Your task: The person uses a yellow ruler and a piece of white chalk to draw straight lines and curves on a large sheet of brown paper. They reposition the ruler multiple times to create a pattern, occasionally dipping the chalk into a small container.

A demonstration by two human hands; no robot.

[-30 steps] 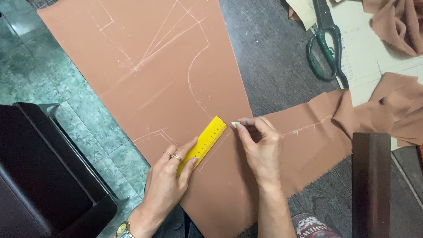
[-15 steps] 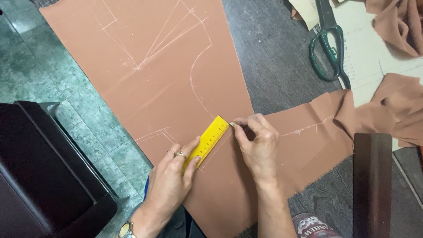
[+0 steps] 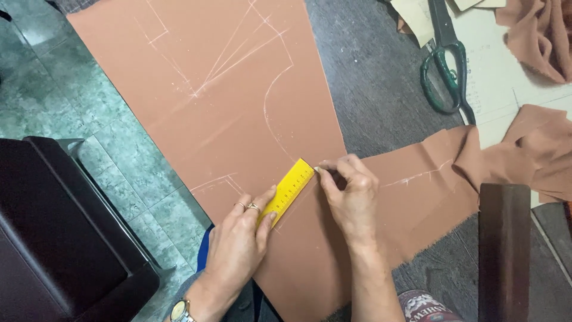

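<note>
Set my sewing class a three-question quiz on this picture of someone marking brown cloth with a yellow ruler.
1. True or false: the left hand presses the yellow ruler onto the brown cloth.
2. Where are the green scissors? A) under the ruler B) upper right, away from both hands C) in the right hand
3. What do the right hand's fingers meet: the ruler's near end or its far end?

Key: 1 true; 2 B; 3 far end.
</note>
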